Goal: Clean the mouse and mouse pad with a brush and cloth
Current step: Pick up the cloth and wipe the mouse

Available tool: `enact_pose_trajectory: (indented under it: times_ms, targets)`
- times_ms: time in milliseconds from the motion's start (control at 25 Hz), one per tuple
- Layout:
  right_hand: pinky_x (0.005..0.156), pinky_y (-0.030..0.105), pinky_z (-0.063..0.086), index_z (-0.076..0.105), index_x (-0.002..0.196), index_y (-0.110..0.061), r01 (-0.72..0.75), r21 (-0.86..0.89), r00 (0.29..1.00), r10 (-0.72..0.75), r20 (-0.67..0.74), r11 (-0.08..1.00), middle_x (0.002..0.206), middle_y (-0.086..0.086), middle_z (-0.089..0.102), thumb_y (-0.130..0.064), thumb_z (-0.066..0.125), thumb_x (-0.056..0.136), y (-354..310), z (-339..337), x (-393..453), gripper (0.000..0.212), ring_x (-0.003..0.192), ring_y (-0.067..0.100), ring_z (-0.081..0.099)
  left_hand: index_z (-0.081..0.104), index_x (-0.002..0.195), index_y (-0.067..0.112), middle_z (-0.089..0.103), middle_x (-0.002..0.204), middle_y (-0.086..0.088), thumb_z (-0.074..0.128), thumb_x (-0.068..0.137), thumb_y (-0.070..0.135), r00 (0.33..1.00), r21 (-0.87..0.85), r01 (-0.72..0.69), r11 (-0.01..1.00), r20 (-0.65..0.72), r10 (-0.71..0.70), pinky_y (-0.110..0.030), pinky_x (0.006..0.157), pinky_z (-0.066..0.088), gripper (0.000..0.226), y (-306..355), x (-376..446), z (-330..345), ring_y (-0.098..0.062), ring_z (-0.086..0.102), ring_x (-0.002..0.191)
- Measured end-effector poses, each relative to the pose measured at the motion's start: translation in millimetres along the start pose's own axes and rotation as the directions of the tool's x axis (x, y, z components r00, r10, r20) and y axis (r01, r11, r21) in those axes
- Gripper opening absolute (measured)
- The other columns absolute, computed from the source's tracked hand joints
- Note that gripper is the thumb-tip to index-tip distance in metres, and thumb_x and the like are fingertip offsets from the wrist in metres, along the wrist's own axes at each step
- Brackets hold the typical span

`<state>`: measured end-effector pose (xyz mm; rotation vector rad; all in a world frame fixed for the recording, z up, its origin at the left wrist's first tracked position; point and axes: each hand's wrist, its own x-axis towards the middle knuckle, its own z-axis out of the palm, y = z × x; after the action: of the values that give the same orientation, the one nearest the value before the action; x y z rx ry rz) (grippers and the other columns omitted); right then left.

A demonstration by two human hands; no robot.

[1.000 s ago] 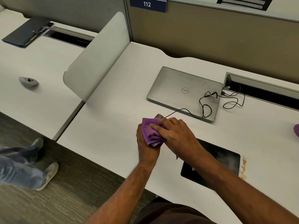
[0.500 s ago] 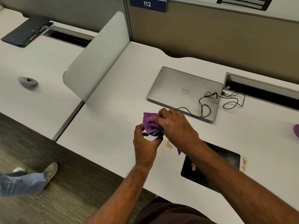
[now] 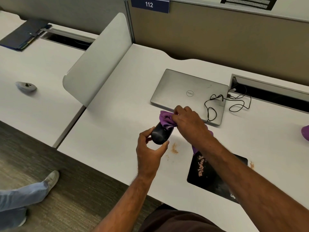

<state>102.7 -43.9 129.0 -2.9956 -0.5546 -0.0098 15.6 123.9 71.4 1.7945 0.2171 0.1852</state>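
My left hand point(image 3: 148, 151) holds a black wired mouse point(image 3: 160, 135) above the white desk, gripping its near end. My right hand point(image 3: 189, 123) presses a bunched purple cloth point(image 3: 166, 120) onto the mouse's far end; a tail of the cloth hangs under my wrist. The black mouse pad point(image 3: 209, 174) lies on the desk to the right, partly under my right forearm, with orange-brown crumbs on it. More crumbs point(image 3: 174, 148) lie on the desk beside the pad. No brush is in sight.
A shut silver laptop point(image 3: 189, 94) lies behind my hands, with the mouse's black cable point(image 3: 217, 104) coiled over it toward a cable slot point(image 3: 270, 92). A white divider panel point(image 3: 98, 64) stands at left. A purple object point(image 3: 305, 132) shows at the right edge. Another person's leg point(image 3: 30, 193) is at lower left.
The cloth slid off the near part of the mouse toward its far end, so the black body now shows. My left hand shifted its grip to the mouse's near end. The person at left stepped.
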Motion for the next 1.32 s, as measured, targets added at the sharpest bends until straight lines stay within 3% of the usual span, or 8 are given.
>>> enact_pose_trajectory:
  times_ms: [160, 360, 560, 680, 1040, 1120, 1200, 1320]
  targets:
    - [0.081, 0.038, 0.049, 0.064, 0.122, -0.007, -0.214, 0.278, 0.975, 0.220, 0.010, 0.937, 0.120, 0.009, 0.055, -0.010, 0.061, 0.100, 26.2, -7.6, -3.2, 0.022, 0.104, 0.026, 0.051, 0.056, 0.131, 0.028, 0.062, 0.129, 0.014, 0.094, 0.074, 0.020, 1.000, -0.002, 0.003, 1.000, -0.006, -0.003, -0.021, 0.097, 0.053, 0.069, 7.8, 3.8, -0.7, -0.007, 0.061, 0.119]
    - [0.073, 0.024, 0.045, 0.062, 0.122, -0.017, -0.400, 0.757, 0.858, 0.502, 0.111, 0.517, 0.107, -0.001, 0.063, -0.020, 0.058, 0.104, 39.7, -22.2, -21.9, 0.018, 0.094, 0.014, 0.062, 0.056, 0.127, 0.034, 0.061, 0.125, 0.023, 0.094, 0.074, 0.018, 1.000, -0.010, 0.021, 1.000, -0.015, -0.021, -0.021, 0.095, 0.052, 0.067, 5.8, 4.1, -2.2, -0.005, 0.061, 0.116]
    - [0.106, 0.040, 0.053, 0.067, 0.125, -0.029, -0.372, 0.923, 0.808, 0.523, 0.271, 0.097, 0.119, -0.004, 0.075, -0.025, 0.069, 0.100, 45.5, -9.0, -39.8, 0.026, 0.113, 0.016, 0.070, 0.057, 0.126, 0.029, 0.063, 0.122, 0.021, 0.094, 0.074, 0.018, 0.999, -0.026, 0.047, 0.999, -0.022, -0.047, -0.031, 0.096, 0.055, 0.064, 0.3, 3.3, -1.7, -0.009, 0.063, 0.114]
    - [0.111, 0.044, 0.050, 0.064, 0.132, -0.029, -0.376, 0.926, 0.796, 0.500, 0.342, -0.034, 0.125, -0.004, 0.073, -0.026, 0.068, 0.099, 43.6, -0.6, -48.6, 0.034, 0.119, 0.017, 0.068, 0.057, 0.126, 0.029, 0.062, 0.121, 0.027, 0.093, 0.075, 0.020, 0.998, -0.017, 0.065, 0.998, -0.025, -0.066, -0.032, 0.096, 0.057, 0.063, -1.9, 4.3, -2.0, -0.006, 0.063, 0.114]
    - [0.107, 0.050, 0.054, 0.053, 0.137, -0.035, -0.374, 0.919, 0.812, 0.435, 0.390, -0.126, 0.130, -0.001, 0.070, -0.029, 0.086, 0.080, 34.1, -2.1, -57.2, 0.066, 0.119, 0.020, 0.069, 0.056, 0.123, 0.035, 0.062, 0.122, 0.025, 0.094, 0.075, 0.021, 0.997, -0.042, 0.065, 0.997, -0.031, -0.066, -0.029, 0.092, 0.057, 0.062, -2.0, 4.6, -0.6, -0.010, 0.064, 0.114]
    - [0.108, 0.048, 0.053, 0.051, 0.132, -0.044, -0.379, 0.924, 0.845, 0.425, 0.326, 0.046, 0.130, -0.008, 0.068, -0.020, 0.084, 0.085, 31.5, -5.8, -54.3, 0.062, 0.120, 0.014, 0.067, 0.057, 0.124, 0.030, 0.063, 0.122, 0.021, 0.094, 0.075, 0.020, 0.998, -0.046, 0.057, 0.997, -0.033, -0.059, -0.028, 0.092, 0.057, 0.062, -2.1, 4.9, 0.8, -0.011, 0.064, 0.113]
    - [0.106, 0.031, 0.050, 0.044, 0.138, -0.045, -0.353, 0.902, 0.883, 0.406, 0.234, 0.248, 0.127, -0.025, 0.062, -0.017, 0.075, 0.095, 27.4, -10.6, -49.8, 0.060, 0.119, -0.005, 0.060, 0.057, 0.124, 0.029, 0.063, 0.123, 0.019, 0.094, 0.074, 0.021, 0.998, -0.048, 0.057, 0.997, -0.032, -0.058, -0.030, 0.093, 0.058, 0.062, -1.9, 4.8, 2.0, -0.013, 0.064, 0.113]
    - [0.083, 0.018, 0.048, 0.039, 0.144, -0.029, -0.314, 0.789, 0.920, 0.375, 0.114, 0.528, 0.109, -0.024, 0.062, -0.020, 0.062, 0.103, 18.3, -24.1, -39.1, 0.048, 0.098, -0.009, 0.061, 0.057, 0.123, 0.032, 0.063, 0.121, 0.019, 0.094, 0.074, 0.021, 0.999, -0.049, 0.045, 0.998, -0.010, -0.046, -0.031, 0.093, 0.057, 0.062, -0.8, 3.5, 3.3, -0.014, 0.064, 0.113]
